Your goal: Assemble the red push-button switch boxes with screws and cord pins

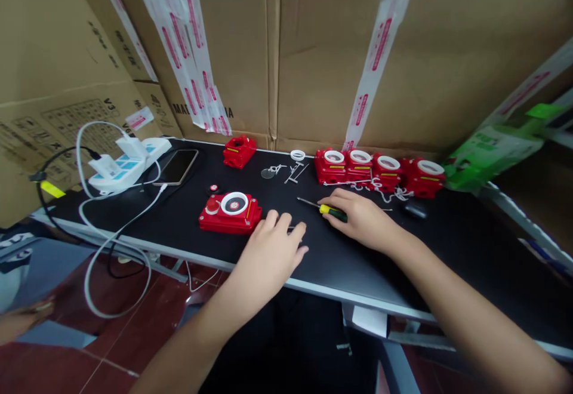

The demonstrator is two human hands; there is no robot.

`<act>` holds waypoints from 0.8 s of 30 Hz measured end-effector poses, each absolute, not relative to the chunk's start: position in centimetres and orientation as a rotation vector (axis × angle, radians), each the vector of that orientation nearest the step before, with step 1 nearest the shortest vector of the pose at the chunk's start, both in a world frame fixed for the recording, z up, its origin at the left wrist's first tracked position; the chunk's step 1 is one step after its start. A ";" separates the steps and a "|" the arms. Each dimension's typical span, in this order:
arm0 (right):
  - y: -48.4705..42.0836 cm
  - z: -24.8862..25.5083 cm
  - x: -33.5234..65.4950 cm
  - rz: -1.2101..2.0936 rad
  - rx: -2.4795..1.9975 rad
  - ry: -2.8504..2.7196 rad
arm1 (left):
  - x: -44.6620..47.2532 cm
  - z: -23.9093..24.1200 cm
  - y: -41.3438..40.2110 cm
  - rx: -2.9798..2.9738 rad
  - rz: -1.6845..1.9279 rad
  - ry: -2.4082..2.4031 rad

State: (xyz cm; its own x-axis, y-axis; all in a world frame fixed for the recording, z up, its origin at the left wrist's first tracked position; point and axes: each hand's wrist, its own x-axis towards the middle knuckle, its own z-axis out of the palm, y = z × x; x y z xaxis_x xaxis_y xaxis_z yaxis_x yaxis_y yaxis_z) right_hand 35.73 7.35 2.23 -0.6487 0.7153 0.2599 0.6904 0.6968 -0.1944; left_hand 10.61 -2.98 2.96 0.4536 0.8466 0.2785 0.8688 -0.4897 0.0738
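Under right hand (364, 219), screwdriver (323, 208) handle half hidden

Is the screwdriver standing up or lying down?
Lying down. The screwdriver lies flat on the black table, its handle under the right hand.

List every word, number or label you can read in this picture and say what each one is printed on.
"V3": on the left cardboard box.
"MA...": start of a word on the middle cardboard box, the rest hidden behind hanging tape strips.
Red print on the tape strips: too blurred to read.
Print on the green package: too small to read.
Yellow labels on the red housings: unreadable.
Grid print on the left box: unreadable.
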 end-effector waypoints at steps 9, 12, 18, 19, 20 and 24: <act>5.2 3.2 34.0 -0.057 -0.900 -2.493 | 9.6 0.6 -0.5 -2.738 -0.797 -1.504; 4.7 3.8 33.0 0.249 -0.855 -2.431 | 8.9 0.7 -0.5 -2.690 -1.381 -1.579; 4.6 5.2 29.6 1.298 -0.837 -2.100 | 8.1 0.3 -1.2 -2.398 -2.406 -1.653; 4.7 4.9 29.0 1.443 -0.811 -2.045 | 8.1 0.2 -1.4 -2.378 -2.455 -1.676; 4.6 4.5 28.5 1.557 -0.788 -1.996 | 8.0 0.1 -1.5 -2.355 -2.498 -1.705; 4.3 2.1 27.5 1.699 -0.758 -1.830 | 7.7 -0.2 -2.0 -2.357 -2.521 -1.792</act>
State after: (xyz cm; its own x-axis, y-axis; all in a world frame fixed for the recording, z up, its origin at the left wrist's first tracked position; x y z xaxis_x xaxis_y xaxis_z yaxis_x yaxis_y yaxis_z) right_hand 27.46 4.34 2.05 -0.7051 0.7091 0.0036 0.0489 0.0537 -0.9974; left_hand 7.74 -1.99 -0.19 -0.0970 0.9247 0.3681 0.0438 -0.3655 0.9298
